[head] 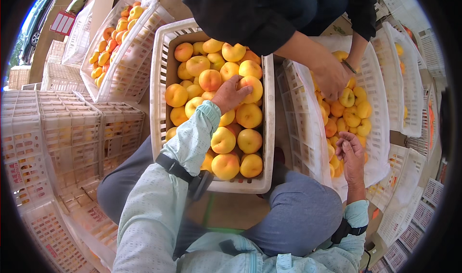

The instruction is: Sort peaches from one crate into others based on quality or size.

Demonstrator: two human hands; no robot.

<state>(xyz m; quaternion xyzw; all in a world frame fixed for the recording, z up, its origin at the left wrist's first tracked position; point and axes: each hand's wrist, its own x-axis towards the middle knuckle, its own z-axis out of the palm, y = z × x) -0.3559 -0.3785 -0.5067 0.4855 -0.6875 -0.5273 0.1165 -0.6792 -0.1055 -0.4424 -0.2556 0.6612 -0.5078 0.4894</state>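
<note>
In the head view, a white plastic crate [267, 128] stands before me, lined with brown cardboard and filled with yellow-orange peaches [223, 146]. My left hand [231, 94] reaches into its middle. Its thumb lies against a large peach [251, 89] at the right side; the other fingers are partly hidden, so a grip cannot be made out. My right hand [351, 154] hovers over the near part of a cloth-lined crate [379, 136] on the right. Its fingers are loosely curled and apart, with nothing visible in them. More yellow peaches [352, 118] fill that crate.
Opposite me, a person in dark clothing has both hands [332, 78] in the right-hand crate. Another lined crate [126, 78] of redder peaches sits at the upper left. Stacked white crates [68, 128] line the left; further crates [393, 175] stand along the right.
</note>
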